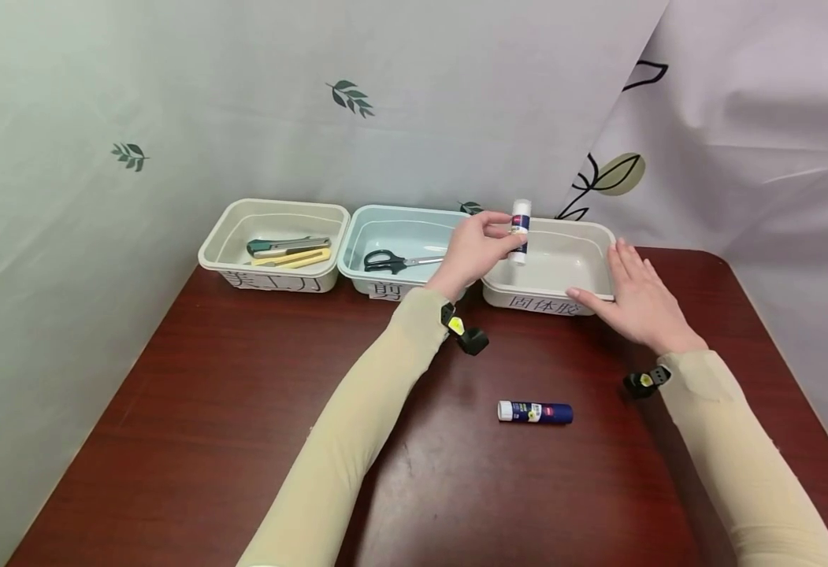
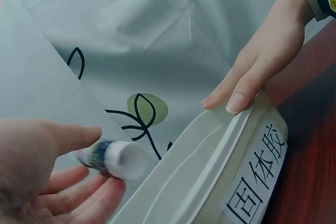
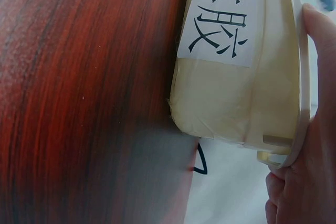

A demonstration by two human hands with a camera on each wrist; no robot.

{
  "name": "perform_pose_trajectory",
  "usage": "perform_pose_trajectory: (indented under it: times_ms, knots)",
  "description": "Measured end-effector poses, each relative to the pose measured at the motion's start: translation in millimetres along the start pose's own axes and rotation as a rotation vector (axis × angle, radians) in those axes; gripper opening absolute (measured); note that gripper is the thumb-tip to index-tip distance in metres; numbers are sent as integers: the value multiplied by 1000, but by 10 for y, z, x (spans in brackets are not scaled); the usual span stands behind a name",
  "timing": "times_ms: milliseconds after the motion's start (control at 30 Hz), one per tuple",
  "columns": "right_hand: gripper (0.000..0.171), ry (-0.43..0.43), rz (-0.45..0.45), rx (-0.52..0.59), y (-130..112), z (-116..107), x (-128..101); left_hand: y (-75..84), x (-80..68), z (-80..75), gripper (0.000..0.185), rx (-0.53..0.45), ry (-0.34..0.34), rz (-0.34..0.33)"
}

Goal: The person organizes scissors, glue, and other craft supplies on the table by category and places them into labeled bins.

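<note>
My left hand [image 1: 476,250] pinches a glue stick [image 1: 520,224] between thumb and fingers, holding it nearly upright above the left part of the right-hand off-white bin [image 1: 573,264]. The stick has a dark blue label and white ends; in the left wrist view its white end [image 2: 127,160] faces the camera, slightly blurred. On that bin's right front corner rests my right hand [image 1: 642,303], fingers straight along the side and thumb on the front rim. A second glue stick [image 1: 536,413], blue with a white cap, lies on the table nearer the front.
A light blue bin [image 1: 378,224] with black-handled scissors [image 1: 392,261] stands in the middle of the row. Left of it, another off-white bin [image 1: 225,236] contains several utility knives [image 1: 293,256]. Paper labels mark the bins' fronts. A patterned curtain [image 1: 414,102] hangs behind the dark red table [image 1: 208,409].
</note>
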State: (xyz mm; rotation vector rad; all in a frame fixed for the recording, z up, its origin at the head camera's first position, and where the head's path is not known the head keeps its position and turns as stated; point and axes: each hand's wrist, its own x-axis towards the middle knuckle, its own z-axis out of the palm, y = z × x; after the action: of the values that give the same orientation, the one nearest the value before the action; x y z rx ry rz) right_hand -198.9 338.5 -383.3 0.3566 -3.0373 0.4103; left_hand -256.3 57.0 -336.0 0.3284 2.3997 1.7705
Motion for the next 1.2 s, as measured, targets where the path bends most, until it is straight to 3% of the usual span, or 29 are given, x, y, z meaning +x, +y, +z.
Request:
perform_pose_trajectory:
  times_ms: [200,700,1200]
  knots:
    - [106,-1,1,0,3,6,-2,40,-23,-5,61,97,4,-1]
    - [105,-8,-3,8,-12,5,1,34,-101,-102,60,96,-39,61]
    - [105,-10,-7,12,-3,16,-3,30,-217,-258,56,60,-35,125]
